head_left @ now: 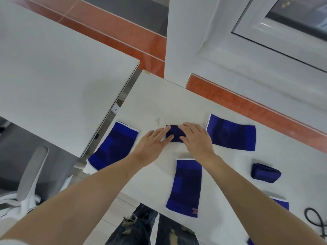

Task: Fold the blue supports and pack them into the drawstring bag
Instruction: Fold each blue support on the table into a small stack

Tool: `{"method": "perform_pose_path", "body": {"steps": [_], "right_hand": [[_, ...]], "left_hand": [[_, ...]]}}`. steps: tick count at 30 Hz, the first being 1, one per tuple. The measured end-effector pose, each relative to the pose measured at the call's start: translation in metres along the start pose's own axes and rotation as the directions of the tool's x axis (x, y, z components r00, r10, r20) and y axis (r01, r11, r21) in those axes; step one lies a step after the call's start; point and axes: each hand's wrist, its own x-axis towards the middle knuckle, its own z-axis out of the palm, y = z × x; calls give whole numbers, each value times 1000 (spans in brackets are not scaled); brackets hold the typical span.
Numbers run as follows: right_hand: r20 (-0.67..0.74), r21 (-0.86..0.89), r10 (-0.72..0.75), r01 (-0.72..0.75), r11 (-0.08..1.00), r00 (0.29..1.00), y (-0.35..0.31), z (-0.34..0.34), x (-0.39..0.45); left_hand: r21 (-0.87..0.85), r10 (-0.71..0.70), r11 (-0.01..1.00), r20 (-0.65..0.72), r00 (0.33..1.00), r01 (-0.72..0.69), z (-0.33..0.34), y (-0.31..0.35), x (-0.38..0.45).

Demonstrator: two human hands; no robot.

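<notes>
Bare forearms, no sleeves, ripped dark blue jeans [141,225]

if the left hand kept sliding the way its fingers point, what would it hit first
The left hand points up and right, and its fingers already touch the small folded support. The right hand presses on it from the other side. Depth is unclear past that.

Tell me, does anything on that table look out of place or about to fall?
Yes: the flat blue support on the left overhangs the table edge at its near end, so it might slip. A black cable lies loose at the right. No drawstring bag is visible.
</notes>
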Motion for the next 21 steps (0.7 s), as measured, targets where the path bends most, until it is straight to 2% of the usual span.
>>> {"method": "perform_pose_path", "body": {"steps": [4,11,21], "right_hand": [[12,-127,-16,17,992,1000,3,6,-3],[105,-157,54,-37,987,993,2,3,-8],[197,-170,94,-60,984,976,2,6,-9]], "left_hand": [[86,73,993,29,997,-75,-3,-3,1],[295,226,922,120,967,-252,1,-13,0],[209,215,945,176,961,-250,-2,-17,3]]}}
